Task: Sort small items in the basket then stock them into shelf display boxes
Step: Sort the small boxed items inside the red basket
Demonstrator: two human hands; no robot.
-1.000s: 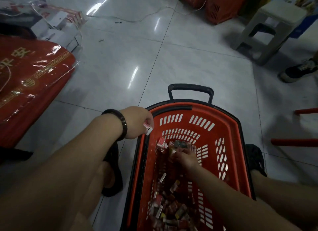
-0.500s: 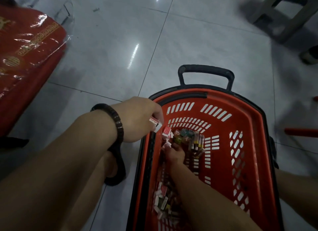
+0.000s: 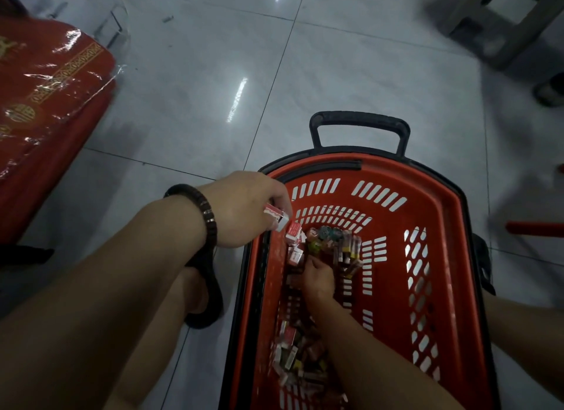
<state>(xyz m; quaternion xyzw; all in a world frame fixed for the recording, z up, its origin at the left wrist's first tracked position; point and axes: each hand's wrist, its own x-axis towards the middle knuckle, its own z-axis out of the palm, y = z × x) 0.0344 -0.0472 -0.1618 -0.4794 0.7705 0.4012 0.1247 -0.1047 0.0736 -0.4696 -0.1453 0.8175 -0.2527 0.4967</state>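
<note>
Sorting is the step in hand, and nothing here has reached a shelf: no display box is in view. The red slotted plastic shopping basket (image 3: 457, 287), with its black rim and black loop handle (image 3: 358, 119), stands on the pale glossy tiled floor (image 3: 183, 104) between the person's legs. The left hand (image 3: 247, 208), a dark beaded bracelet (image 3: 207, 214) on its wrist, hovers just over the basket's left rim near the far left corner. Its fingers are curled round a small red-and-white cardboard box (image 3: 276, 215), perhaps more than one stacked. The right hand (image 3: 316, 276) is down on the basket floor, palm down and fingers buried among the goods, so I cannot tell whether it grips anything. Just beyond it, against the far end, lies a gathered cluster of small items (image 3: 332, 241): red-and-white boxes to the left, round coloured pieces in the middle, dark slim packs to the right. A loose jumble of mixed small packs (image 3: 300, 354) lies at the near end along the left wall. The next move probably calls for the right hand to pick another matching box out and pass it to the left. The pieces are small and crowded, so a neat pinch is needed. A red film-wrapped bundle (image 3: 52, 104) lies on the floor at far left.
</note>
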